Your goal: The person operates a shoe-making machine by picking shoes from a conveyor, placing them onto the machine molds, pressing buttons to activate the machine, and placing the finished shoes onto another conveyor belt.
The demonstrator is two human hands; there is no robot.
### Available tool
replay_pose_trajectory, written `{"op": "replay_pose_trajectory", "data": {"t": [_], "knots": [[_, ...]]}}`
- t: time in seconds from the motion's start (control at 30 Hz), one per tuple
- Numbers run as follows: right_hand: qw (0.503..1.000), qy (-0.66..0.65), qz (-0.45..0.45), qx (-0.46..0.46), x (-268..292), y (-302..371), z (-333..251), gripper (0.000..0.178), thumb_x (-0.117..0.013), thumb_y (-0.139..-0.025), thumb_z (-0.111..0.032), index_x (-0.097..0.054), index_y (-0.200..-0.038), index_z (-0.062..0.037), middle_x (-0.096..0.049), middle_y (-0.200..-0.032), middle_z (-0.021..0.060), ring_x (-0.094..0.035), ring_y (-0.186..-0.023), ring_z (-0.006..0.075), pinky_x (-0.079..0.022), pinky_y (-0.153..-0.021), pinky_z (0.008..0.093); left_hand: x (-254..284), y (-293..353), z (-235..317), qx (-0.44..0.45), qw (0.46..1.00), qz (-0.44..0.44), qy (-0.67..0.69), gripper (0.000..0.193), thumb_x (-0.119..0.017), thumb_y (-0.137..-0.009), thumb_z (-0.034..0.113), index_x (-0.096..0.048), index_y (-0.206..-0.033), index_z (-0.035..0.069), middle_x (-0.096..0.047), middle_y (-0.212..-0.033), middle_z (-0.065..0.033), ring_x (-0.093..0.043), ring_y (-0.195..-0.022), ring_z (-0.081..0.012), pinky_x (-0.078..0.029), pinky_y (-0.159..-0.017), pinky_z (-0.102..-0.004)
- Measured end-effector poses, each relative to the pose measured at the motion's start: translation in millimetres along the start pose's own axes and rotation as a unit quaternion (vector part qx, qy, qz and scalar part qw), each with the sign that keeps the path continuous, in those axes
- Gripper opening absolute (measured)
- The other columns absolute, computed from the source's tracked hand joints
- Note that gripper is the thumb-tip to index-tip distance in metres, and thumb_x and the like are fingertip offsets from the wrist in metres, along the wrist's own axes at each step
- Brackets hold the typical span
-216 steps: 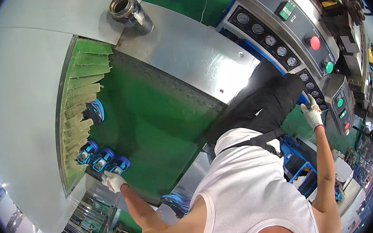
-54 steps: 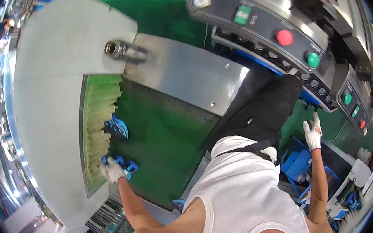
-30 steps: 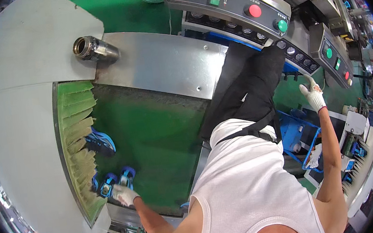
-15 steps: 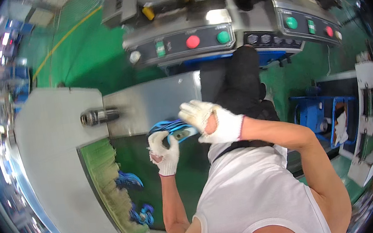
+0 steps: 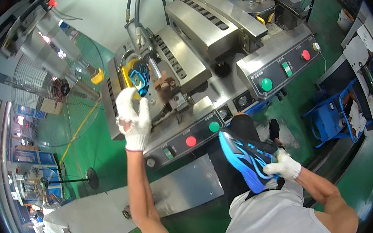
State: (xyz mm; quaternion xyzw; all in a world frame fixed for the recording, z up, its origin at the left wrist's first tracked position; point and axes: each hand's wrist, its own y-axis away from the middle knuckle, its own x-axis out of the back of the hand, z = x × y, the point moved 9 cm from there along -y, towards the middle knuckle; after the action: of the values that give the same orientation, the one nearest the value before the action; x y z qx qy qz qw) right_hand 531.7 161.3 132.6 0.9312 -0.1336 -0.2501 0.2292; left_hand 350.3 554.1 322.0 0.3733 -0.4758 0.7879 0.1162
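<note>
My right hand [image 5: 282,165], in a white knit glove, grips a black and blue sneaker [image 5: 247,161] by its heel end over my lap. The sneaker's toe points up and away from me, and its sole shades from bright blue to violet. My left hand [image 5: 134,117], also gloved, is stretched out at the near-left machine, thumb apart from the fingers and nothing visible in it. Just beyond its fingertips, a blue and black shoe upper [image 5: 140,78] sits in the machine [image 5: 171,56] beside yellow parts. The glove and metal parts partly hide that upper.
Control panels [image 5: 281,70] with green and red buttons front the machines. A metal plate [image 5: 187,187] lies below the left panel. A caged fan [image 5: 58,86] stands at left, a blue cart [image 5: 332,117] at right. Black hoses [image 5: 137,12] arch above the machine.
Both hands were together over the metal plate's near edge at a blue-striped item. Now my left hand is out at the machine, while my right holds the sneaker farther right. The view has shifted toward the machines.
</note>
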Motion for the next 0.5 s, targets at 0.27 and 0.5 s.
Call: {"op": "replay_pose_trajectory", "data": {"t": [0.27, 0.5], "knots": [[0.988, -0.151, 0.036, 0.000, 41, 3, 5, 0.076, -0.085, -0.085, -0.009, -0.051, -0.151, 0.0026, -0.068, -0.136, 0.0092, -0.064, -0.120, 0.0171, -0.052, -0.107, 0.0371, -153, -83, -193, 0.259, 0.939, -0.117, -0.192, 0.078, -0.079, -0.088, 0.043, -0.050, -0.147, 0.001, -0.060, -0.138, -0.0300, -0.062, -0.127, -0.0460, -0.049, -0.107, -0.0525], [0.994, -0.072, 0.056, -0.060, 63, -5, 36, 0.060, -0.089, -0.084, -0.016, -0.065, -0.136, 0.0027, -0.075, -0.117, 0.0072, -0.067, -0.098, 0.0128, -0.057, -0.089, 0.0321, -158, -100, -240, 0.289, 0.912, -0.161, -0.241, 0.068, -0.086, -0.080, 0.038, -0.061, -0.132, 0.003, -0.068, -0.129, -0.0276, -0.068, -0.114, -0.0441, -0.053, -0.099, -0.0490]]}}
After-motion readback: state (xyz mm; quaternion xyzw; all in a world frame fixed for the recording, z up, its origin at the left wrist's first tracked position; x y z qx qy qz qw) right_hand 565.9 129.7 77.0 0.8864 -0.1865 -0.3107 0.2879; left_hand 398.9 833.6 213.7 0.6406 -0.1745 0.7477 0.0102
